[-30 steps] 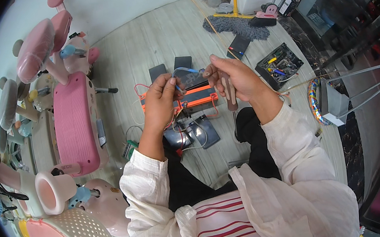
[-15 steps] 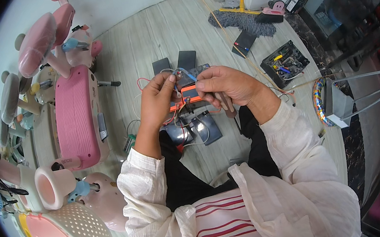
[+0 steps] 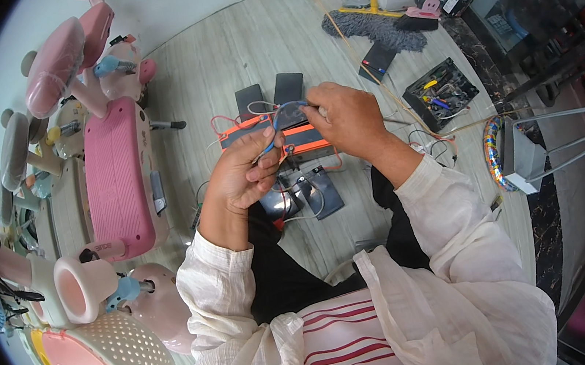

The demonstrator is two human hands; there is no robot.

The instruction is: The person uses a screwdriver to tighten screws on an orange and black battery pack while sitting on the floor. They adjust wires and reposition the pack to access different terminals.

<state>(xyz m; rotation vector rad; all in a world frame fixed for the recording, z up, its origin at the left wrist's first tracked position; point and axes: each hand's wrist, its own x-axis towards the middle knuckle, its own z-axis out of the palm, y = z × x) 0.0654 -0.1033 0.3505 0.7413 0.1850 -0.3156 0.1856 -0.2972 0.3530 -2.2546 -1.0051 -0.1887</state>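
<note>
My left hand [image 3: 243, 168] pinches a blue wire [image 3: 277, 124] between thumb and fingers. From there the wire arches up and right to my right hand [image 3: 349, 119], whose closed fingertips grip its other stretch. Beneath and beyond my hands lie orange-and-black batteries [image 3: 306, 135] with wires on them. Two black batteries [image 3: 289, 88] stand just past these. Closer to me sit dark batteries [image 3: 320, 192] joined by thin red and pale wires. The palm side of my right hand is hidden.
On the right are a black tray of tools [image 3: 441, 93] and a grey metal frame [image 3: 525, 155] beside a multicoloured ring. Farther off, a grey mop [image 3: 375, 27] lies near another black battery [image 3: 378, 60]. Pink ride-on toys [image 3: 118, 179] line the left.
My hands have shifted, the left lower and the right slightly up and right, baring more of the orange batteries. The brown-handled tool in my right hand no longer shows.
</note>
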